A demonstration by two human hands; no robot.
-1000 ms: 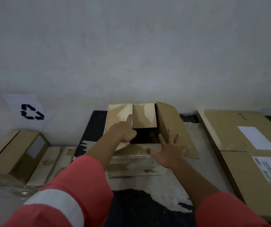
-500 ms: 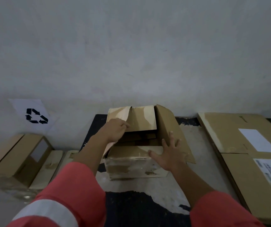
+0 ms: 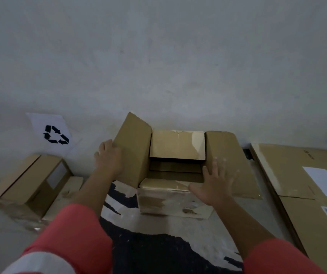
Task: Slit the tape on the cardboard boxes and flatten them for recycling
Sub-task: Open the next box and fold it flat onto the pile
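Observation:
A small cardboard box (image 3: 170,202) stands open on a worn black mat (image 3: 158,252) against the wall. Its left flap (image 3: 134,147) is raised and tilted outward, and my left hand (image 3: 108,158) grips that flap's outer edge. Its far flap (image 3: 177,144) stands up against the wall. Its right flap (image 3: 229,165) is folded out and down, and my right hand (image 3: 216,184) lies on it with fingers spread, by the box's right rim. The inside of the box is dark.
A large flattened carton with white labels (image 3: 305,184) lies to the right. Left of the mat sit a smaller box with a window cutout (image 3: 28,178) and flat cardboard pieces (image 3: 65,194). A sheet with a recycling symbol (image 3: 53,133) leans on the wall.
My left hand has swung the left flap from over the opening outward to the left. My right hand stayed pressing on the right flap. The camera moved closer.

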